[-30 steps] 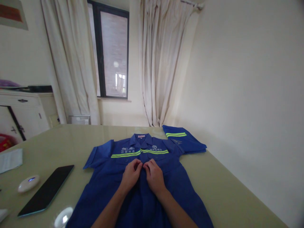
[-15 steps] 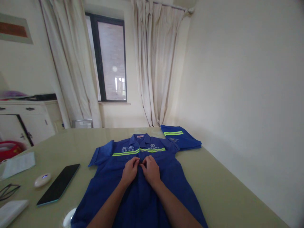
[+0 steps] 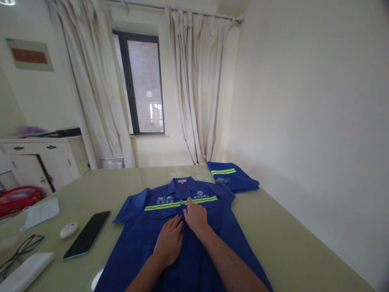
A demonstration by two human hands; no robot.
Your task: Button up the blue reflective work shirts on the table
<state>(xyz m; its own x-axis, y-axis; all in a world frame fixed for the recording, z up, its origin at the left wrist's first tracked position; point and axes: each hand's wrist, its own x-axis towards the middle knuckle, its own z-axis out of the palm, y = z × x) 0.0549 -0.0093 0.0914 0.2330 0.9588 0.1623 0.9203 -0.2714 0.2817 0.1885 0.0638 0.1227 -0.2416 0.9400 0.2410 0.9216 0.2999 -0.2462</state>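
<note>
While our forearms reach in from the near edge, our left hand (image 3: 169,240) lies palm down and flat, fingers spread loosely, on the front of the blue work shirt (image 3: 142,239), gripping nothing. Just beyond it, our right hand (image 3: 195,215) presses on the placket with the fingers extended toward the reflective stripe (image 3: 164,206); whether they pinch a button we cannot tell. Both hands sit nearly touching at the shirt's centre line.

We see the shirt spread face up on the olive table (image 3: 291,251), collar pointing away from us, its hem running off the near edge of the view. Bare table surface opens wide to its right, out to the edge along the wall. On our left the room is tighter: a black phone (image 3: 87,234) lies near the left sleeve, with a small white oval device (image 3: 68,230) just beside it, glasses (image 3: 21,251) and a white box (image 3: 26,271) nearer the corner, and a paper (image 3: 42,211) farther out.

Beyond the collar, a folded blue garment (image 3: 232,177) rests near the far right edge. Past the table hang cream curtains (image 3: 200,93) around a dark-framed window (image 3: 142,81).
</note>
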